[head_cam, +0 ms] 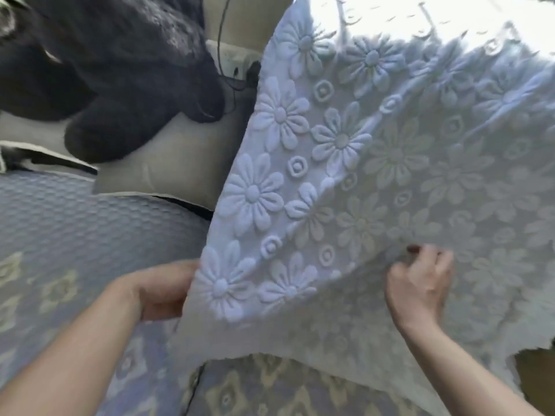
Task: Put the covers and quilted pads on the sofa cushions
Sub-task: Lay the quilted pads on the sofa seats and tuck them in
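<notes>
A pale blue quilted pad [375, 163] with raised daisy flowers is held up and fills the right half of the view. My left hand [163, 291] grips its left edge near the bottom, fingers hidden behind the fabric. My right hand [420, 280] pinches a fold of the pad in its lower middle. Below lies a sofa seat cushion [54, 235] in a blue cover with a beige diamond pattern. A second patterned cushion [270, 388] shows under the pad's lower edge.
A large dark plush toy [114, 64] lies on the sofa at the upper left. A beige pillow [171, 163] leans under it. A black cable [222, 40] hangs down by a wall socket behind.
</notes>
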